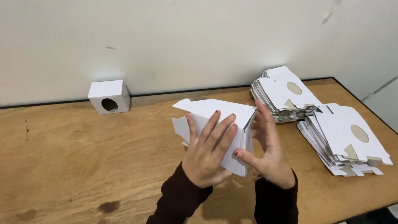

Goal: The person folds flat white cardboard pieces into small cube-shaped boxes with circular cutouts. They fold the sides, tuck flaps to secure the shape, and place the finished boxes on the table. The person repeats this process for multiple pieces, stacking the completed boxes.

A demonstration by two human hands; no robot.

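A white cardboard box (215, 112), partly folded with loose flaps, is held above the middle of the wooden table (83, 166). My left hand (207, 155) lies flat against its near face with the fingers spread. My right hand (269, 151) grips the box's right edge, thumb on the front and fingers behind. Both sleeves are dark maroon.
A finished white cube box (108, 96) with a round hole stands at the back left against the wall. Two stacks of flat white box blanks lie at the right: one at the back (284, 93), one nearer the table's right edge (346, 139).
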